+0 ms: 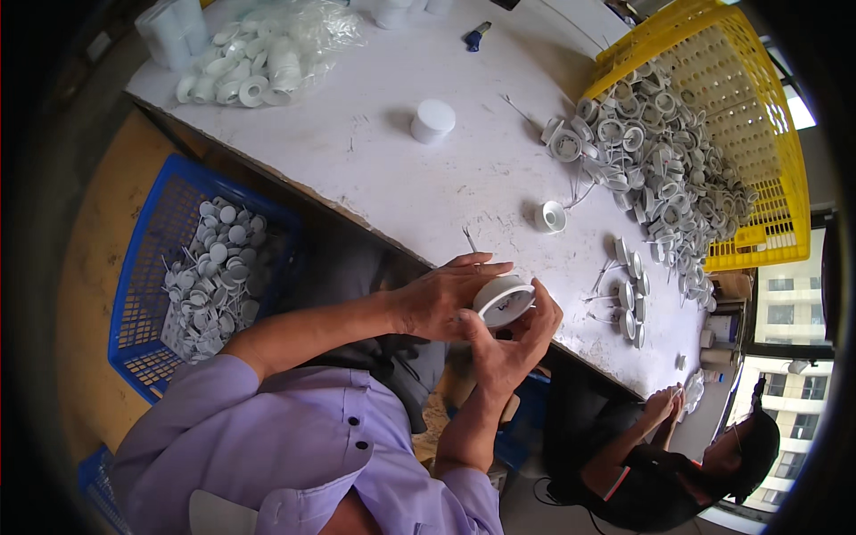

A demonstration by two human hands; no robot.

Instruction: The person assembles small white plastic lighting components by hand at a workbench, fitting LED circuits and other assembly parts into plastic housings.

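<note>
Near the table's front edge, both my hands are closed around a white round plastic housing point(504, 301), its open face tilted up toward me. My left hand point(441, 299) grips its left side, while the thumb and fingers of my right hand point(517, 348) hold its rim from the right. A short wire point(468, 239) sticks up just beyond my left fingers; whether it belongs to the housing I cannot tell. Past my hands, a similar white ring-shaped piece point(551, 217) lies on the table. Several white round pieces with wires point(628, 299) stand in rows to the right.
A yellow crate point(758, 107) lies tipped at the right, spilling many wired white housings point(660, 152). A white cylinder point(433, 121), a blue cutter point(477, 36) and a bag of white rings point(259, 62) sit farther back. A blue basket point(134, 294) holds round pieces. Another person point(678, 473) works at right.
</note>
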